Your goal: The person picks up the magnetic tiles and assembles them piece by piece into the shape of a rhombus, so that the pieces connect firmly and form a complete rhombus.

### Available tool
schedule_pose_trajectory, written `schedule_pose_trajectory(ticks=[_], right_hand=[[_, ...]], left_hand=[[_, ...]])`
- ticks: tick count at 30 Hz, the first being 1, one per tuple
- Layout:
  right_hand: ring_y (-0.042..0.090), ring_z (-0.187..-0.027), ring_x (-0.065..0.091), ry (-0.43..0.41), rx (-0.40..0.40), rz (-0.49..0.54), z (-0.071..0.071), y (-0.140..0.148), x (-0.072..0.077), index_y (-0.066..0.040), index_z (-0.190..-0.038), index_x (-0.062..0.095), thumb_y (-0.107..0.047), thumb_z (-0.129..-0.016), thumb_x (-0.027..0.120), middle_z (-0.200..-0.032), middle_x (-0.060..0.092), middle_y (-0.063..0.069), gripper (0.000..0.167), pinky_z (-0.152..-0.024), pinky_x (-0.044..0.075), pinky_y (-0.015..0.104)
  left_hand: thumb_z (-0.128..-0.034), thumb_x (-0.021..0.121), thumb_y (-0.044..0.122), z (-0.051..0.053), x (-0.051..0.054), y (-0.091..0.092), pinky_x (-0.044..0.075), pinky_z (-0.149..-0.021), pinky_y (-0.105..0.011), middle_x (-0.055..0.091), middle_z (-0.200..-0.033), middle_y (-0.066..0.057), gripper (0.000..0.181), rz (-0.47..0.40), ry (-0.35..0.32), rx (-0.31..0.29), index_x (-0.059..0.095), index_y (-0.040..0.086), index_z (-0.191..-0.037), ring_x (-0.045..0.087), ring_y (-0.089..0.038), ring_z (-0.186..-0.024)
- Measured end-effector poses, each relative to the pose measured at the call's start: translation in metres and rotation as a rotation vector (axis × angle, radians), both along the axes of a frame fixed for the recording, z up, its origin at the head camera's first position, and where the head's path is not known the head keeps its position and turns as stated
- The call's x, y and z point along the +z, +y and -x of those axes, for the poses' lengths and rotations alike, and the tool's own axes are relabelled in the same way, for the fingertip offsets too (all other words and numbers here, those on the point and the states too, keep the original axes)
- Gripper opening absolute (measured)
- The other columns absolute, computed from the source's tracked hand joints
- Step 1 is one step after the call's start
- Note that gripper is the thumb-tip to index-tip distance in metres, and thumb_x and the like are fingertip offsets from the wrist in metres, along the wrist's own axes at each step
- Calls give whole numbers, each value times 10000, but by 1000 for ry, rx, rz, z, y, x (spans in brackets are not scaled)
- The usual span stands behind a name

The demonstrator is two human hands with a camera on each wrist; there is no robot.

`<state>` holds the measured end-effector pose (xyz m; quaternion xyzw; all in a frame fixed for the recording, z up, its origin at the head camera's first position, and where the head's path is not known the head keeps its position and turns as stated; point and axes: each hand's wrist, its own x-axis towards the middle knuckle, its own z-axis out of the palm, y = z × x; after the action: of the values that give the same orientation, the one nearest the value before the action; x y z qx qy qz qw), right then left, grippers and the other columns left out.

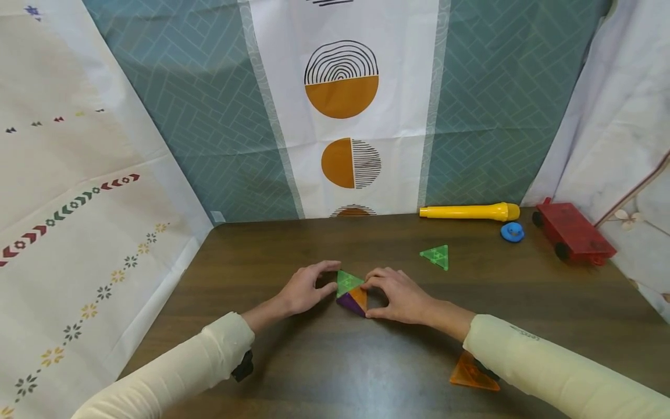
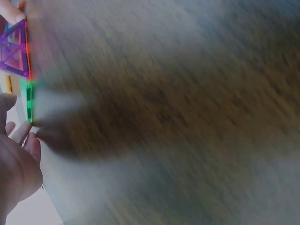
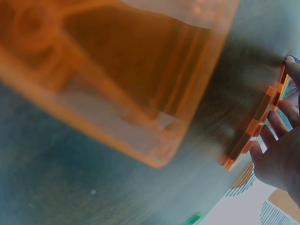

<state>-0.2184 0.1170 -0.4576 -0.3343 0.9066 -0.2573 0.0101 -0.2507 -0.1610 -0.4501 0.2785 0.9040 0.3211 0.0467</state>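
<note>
A small cluster of translucent triangular magnetic tiles stands mid-table in the head view: a green tile [image 1: 348, 282], an orange tile [image 1: 359, 297] and a purple tile [image 1: 349, 304] tilted up at the front. My right hand [image 1: 400, 295] grips the orange tile, thumb at its near corner and index finger at its far one. On the other side, my left hand [image 1: 309, 288] touches the green tile with fairly straight fingertips. The left wrist view shows the purple tile [image 2: 14, 49] leaning above the green edge [image 2: 29, 101]. In the right wrist view, fingers lie along orange edges [image 3: 253, 124].
A loose green triangle [image 1: 437, 256] lies at the back right. Another orange triangle [image 1: 471, 372] is partly under my right forearm. Along the back stand a yellow toy microphone [image 1: 466, 212], a blue rubber duck [image 1: 512, 232] and a red toy wagon [image 1: 574, 231]. Patterned curtains border the table.
</note>
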Motion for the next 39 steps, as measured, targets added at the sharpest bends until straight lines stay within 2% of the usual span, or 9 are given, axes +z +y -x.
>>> schedule_pose_trajectory(ticks=[6, 9, 12, 15, 19, 22, 26, 32, 39], right_hand=[[291, -1259, 569, 10, 2, 6, -1, 0, 0, -99, -1266, 758, -391, -870, 901, -1312, 642, 41, 513, -1043, 463, 554], [294, -1260, 570, 16, 1, 9, -1, 0, -1, -95, -1264, 759, -383, -870, 902, -1306, 643, 42, 509, -1041, 463, 557], [297, -1261, 569, 14, 0, 9, -2, 0, -1, -90, -1265, 758, -380, -873, 900, -1307, 642, 44, 508, -1037, 462, 557], [298, -1264, 568, 13, -1, 7, -2, 0, -1, -91, -1267, 757, -383, -879, 895, -1309, 639, 44, 506, -1036, 462, 557], [302, -1264, 573, 22, -2, 9, -3, 0, -1, -88, -1263, 756, -382, -883, 892, -1311, 642, 50, 500, -1039, 461, 570], [303, -1258, 576, 26, -6, 9, -3, 1, -2, -86, -1260, 756, -376, -883, 893, -1313, 644, 53, 496, -1036, 460, 573], [301, -1248, 576, 25, -7, 4, -3, 2, -2, -87, -1267, 753, -379, -887, 888, -1315, 643, 56, 498, -1023, 461, 561], [302, -1240, 581, 23, -7, 4, -3, 3, -2, -91, -1263, 755, -383, -887, 887, -1320, 645, 61, 494, -1020, 463, 564], [302, -1233, 581, 24, -8, 13, -3, 1, -2, -93, -1262, 757, -383, -887, 888, -1322, 643, 67, 492, -1023, 463, 566]], left_hand=[[-1048, 704, 156, -5, 4, 0, 510, -1096, -471, 638, -1474, -86, 482, -107, -62, 15, 573, 77, -1504, 635, -257, -1309], [-1041, 714, 146, -9, 9, 1, 534, -1064, -486, 620, -1483, -103, 500, -163, -78, 6, 560, 80, -1512, 663, -249, -1269], [-1028, 736, 149, -13, 14, 2, 559, -1027, -482, 603, -1473, -76, 525, -180, -81, -16, 552, 101, -1518, 685, -217, -1230], [-1006, 764, 134, -16, 18, 3, 571, -1013, -467, 598, -1458, -45, 520, -193, -75, -59, 579, 116, -1491, 694, -194, -1207], [-995, 767, 92, -18, 21, 3, 555, -1044, -443, 611, -1474, -49, 425, -205, -76, -149, 656, 100, -1404, 688, -202, -1218], [-998, 753, 66, -19, 20, 4, 539, -1067, -416, 619, -1478, -52, 375, -165, -69, -225, 683, 76, -1365, 669, -204, -1252], [-981, 782, 89, -20, 20, 4, 532, -1075, -394, 622, -1476, -33, 416, -96, -42, -287, 673, 65, -1382, 641, -201, -1300], [-957, 826, 180, -22, 19, 6, 573, -1006, -357, 644, -1452, -38, 440, -51, 30, -268, 693, 82, -1364, 683, -201, -1226], [-967, 810, 163, -22, 14, 11, 605, -920, -312, 712, -1355, -55, 185, -48, 107, -213, 753, 114, -1136, 726, -172, -1127]])
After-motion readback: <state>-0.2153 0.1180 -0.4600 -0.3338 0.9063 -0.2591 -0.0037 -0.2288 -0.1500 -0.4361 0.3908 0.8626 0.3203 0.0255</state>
